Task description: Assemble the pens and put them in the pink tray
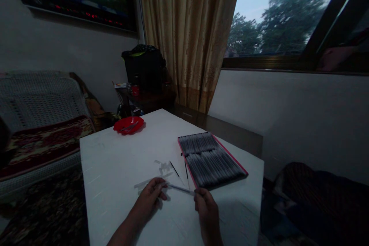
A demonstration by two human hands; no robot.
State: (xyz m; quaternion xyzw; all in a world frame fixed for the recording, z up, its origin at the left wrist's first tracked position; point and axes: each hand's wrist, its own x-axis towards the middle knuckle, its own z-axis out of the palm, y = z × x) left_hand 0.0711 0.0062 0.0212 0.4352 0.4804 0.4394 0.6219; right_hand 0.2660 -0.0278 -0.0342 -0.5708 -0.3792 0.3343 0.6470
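Observation:
A slim clear pen (181, 188) is stretched between my two hands, low over the white table (115, 169). My left hand (154, 192) pinches its left end. Closed around the other end, my right hand (205, 203) hides the tip there. Just beyond the pen lie two thin dark-and-clear sticks that look like pen refills, one of them a refill (174, 169) left of the box. Several clear plastic pieces (165, 168) are scattered beside it. To the right, a pink-edged flat box (213, 159) holds many pens packed in two rows.
A red scalloped dish (128, 125) with thin pieces in it stands near the table's far left edge. Behind are a wicker sofa (43, 100), a dark side table (152, 98) and a gold curtain (190, 34). Dark fabric (317, 200) is heaped at the right.

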